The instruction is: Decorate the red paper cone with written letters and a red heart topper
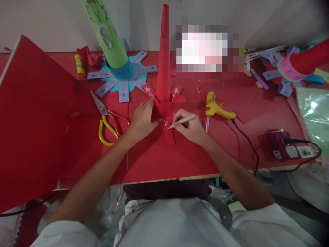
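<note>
A tall red paper cone (163,58) stands upright on a red paper base, with several red strips spreading from its foot. White stars and letters mark the strips. My left hand (144,118) grips the left side of the cone's foot, its thumb near the front strip (169,138). Between the fingers and thumb of my right hand (191,128) is a white pen (186,119). The pen's tip meets the front strip, just below a white letter shaped like a D. My left fingertips are partly hidden behind the paper.
Scissors (103,110) lie left of my left hand, a yellow glue gun (217,109) to the right. Its cord runs towards a purple power box (280,145). A green paper tube (110,37) stands behind. A large red board (33,120) rises at left.
</note>
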Demonstrator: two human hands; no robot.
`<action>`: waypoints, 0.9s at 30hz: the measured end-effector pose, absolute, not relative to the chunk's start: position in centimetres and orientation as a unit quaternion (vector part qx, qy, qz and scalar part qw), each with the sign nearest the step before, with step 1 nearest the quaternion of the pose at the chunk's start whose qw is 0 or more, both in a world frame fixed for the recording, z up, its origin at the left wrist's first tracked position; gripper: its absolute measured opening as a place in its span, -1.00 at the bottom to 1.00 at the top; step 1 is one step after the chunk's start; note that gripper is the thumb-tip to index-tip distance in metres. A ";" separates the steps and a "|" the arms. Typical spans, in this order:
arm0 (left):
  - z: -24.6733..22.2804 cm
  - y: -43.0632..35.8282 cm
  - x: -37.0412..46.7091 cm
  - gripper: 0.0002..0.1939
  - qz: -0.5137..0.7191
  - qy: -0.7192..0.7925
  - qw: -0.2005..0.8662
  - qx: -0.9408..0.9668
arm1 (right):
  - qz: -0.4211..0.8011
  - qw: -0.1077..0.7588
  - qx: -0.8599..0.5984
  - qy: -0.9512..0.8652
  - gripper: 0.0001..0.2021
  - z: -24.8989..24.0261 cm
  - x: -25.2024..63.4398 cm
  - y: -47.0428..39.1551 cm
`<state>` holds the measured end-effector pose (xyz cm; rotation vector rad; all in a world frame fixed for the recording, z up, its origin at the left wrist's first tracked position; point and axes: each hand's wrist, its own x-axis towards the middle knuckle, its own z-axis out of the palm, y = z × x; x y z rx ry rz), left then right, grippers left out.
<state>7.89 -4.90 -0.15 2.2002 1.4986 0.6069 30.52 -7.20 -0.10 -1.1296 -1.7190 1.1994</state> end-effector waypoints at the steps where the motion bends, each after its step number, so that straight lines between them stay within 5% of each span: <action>1: -0.1 -4.9 7.9 -0.31 0.218 0.535 0.206 0.790 | 0.467 0.370 -0.438 -0.673 -0.86 -0.1 30.6 -7.2; 27: 0.1 -4.9 8.0 -0.25 0.212 0.537 0.214 0.788 | 0.437 0.362 -0.433 -0.700 -0.82 0.1 30.6 -7.6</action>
